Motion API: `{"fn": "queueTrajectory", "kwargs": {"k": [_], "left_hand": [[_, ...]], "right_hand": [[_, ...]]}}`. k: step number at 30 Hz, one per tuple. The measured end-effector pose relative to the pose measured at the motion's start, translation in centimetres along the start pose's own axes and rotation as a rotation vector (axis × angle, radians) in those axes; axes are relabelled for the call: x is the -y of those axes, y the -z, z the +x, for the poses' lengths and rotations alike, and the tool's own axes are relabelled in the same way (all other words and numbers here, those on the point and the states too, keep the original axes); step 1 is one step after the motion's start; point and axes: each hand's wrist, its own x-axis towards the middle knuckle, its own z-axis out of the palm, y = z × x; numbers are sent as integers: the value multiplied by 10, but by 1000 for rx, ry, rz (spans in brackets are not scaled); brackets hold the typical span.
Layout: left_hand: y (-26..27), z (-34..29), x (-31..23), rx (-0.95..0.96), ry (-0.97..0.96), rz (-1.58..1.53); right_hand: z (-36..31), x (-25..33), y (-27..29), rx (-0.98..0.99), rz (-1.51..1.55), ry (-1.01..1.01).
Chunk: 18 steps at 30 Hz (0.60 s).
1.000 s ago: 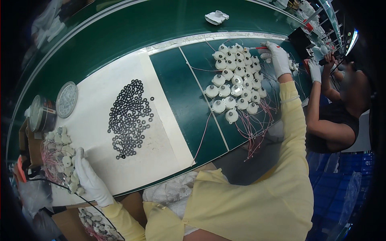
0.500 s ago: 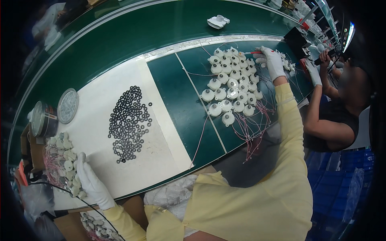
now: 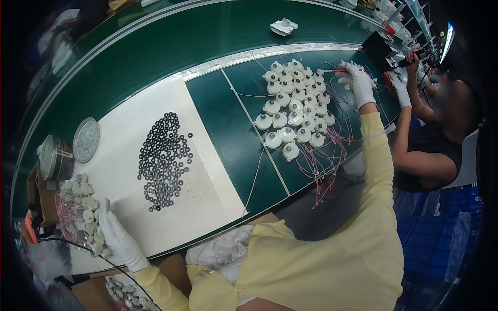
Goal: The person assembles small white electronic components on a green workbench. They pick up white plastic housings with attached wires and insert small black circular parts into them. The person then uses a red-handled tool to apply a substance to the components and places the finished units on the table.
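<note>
My gloved right hand (image 3: 357,84) is closed around a slim red stick-shaped tool (image 3: 337,70) at the far right of the table. Its pale tip reaches over the far edge of a cluster of round white motor-like parts (image 3: 295,105) with dark centre shafts and pink wires. Whether the tip touches a part I cannot tell. At the near left, my gloved left hand (image 3: 119,236) lies with fingers stretched out, beside a heap of similar white parts (image 3: 84,212) with pink wires. Nothing shows in that hand.
Many small black rings (image 3: 165,158) lie on a white sheet (image 3: 207,181). A tin (image 3: 56,158) and its round lid (image 3: 86,139) stand at the left. A white piece (image 3: 284,27) sits beyond the metal rail. A co-worker's gloved hand (image 3: 399,89) is near a black box (image 3: 381,52).
My right hand has drawn slightly to the right with the red tool, so more of the tool shows. The whole view has shifted a little. My left hand stays in place.
</note>
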Motion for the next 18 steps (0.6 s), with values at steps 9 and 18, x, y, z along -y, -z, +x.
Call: {"fn": "queueTrajectory", "kwargs": {"k": [9,18], "left_hand": [[0,1,-3,7,12,5],[0,0,0,3,-1,20]], "right_hand": [[-1,-12,0,28,0,-7],[-11,-7,8,1,-39,-23]]}}
